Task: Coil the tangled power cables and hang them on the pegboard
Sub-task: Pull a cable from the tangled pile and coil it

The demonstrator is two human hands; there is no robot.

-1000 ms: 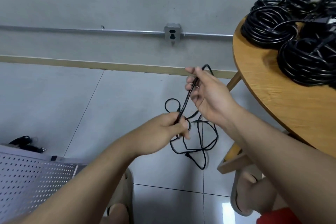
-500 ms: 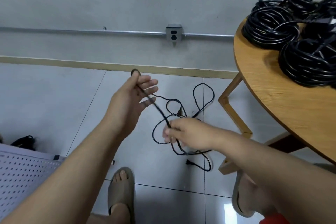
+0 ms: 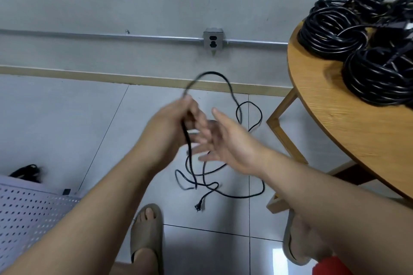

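Observation:
A thin black power cable loops up from the tiled floor, with its plug end lying near my feet. My left hand grips the cable, which rises in a loop above its fingers and hangs down from it to the floor. My right hand is just right of the left, fingers spread and blurred, holding nothing. The white pegboard lies flat at the lower left. Several coiled black cables sit on the round wooden table at the right.
A grey wall with a metal conduit and an outlet box runs across the back. Another black cable bundle lies on the floor beyond the pegboard. The table's wooden legs stand right of the loose cable. My sandalled feet are below.
My left hand has come down and rightward with the cable, forming a loop above it. My right hand has let go of the cable and opened beside the left.

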